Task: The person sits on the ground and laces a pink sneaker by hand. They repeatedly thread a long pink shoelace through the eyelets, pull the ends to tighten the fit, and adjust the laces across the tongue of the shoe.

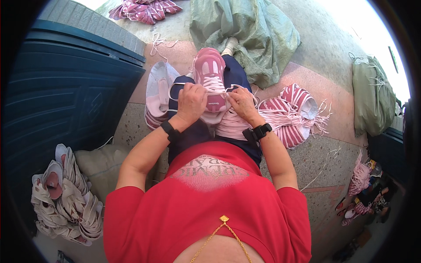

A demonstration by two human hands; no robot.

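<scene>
Pink sneaker (209, 72): lies on the person's lap, toe pointing away, white laces across its top and tongue toward the body.
White lace (175, 87): loops out from the shoe's left side and runs back between the two hands.
Left hand (191, 101): grip closed on the shoe's near left edge and the lace there, knuckles up; a black band sits on the wrist.
Right hand (242, 103): grip pinched together on the lace at the shoe's near right edge; a black watch sits on the wrist.
Lap: dark blue trousers, with pale pink shoe uppers (230, 125) stacked under the right hand.
Left of the knee: a pile of pale pink uppers (157, 94) on the floor.
Right of the knee: striped pink-and-white uppers (289, 114) with loose laces, just beside the leg.
Farther off: green sacks (250, 35) ahead and at right, a heap of beige soles (66, 197) at lower left, a dark blue door (66, 96) at left.
</scene>
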